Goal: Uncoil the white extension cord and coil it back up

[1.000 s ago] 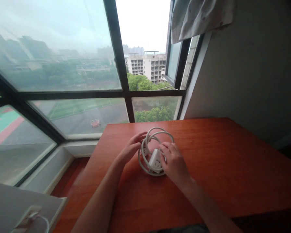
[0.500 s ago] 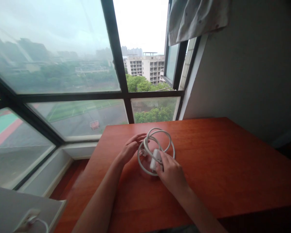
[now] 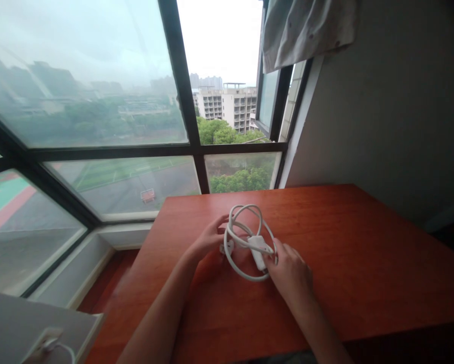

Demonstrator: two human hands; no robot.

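Note:
A white extension cord lies on the brown table in loose loops [image 3: 237,269], with a white socket block [image 3: 258,253] among them. My right hand [image 3: 290,270] is closed on the right side of the loops, thumb and fingers at the cable beside the block's lower right end. To the left, my left hand [image 3: 209,236] reaches to the loops with its fingers and thumb apart. Its fingertips are partly behind the cable. Just below that thumb sits the cord's white plug [image 3: 227,247].
The brown tabletop [image 3: 363,253] stretches right towards a grey wall [image 3: 382,116]. Dark-framed windows [image 3: 117,150] stand behind and left, one pane open, under a hanging curtain [image 3: 310,35]. At lower left, a wall socket [image 3: 47,344] has a white cable plugged in.
My right hand has moved right, bringing the socket block and loops with it; the block has turned. My left hand has shifted slightly right and down, near the plug.

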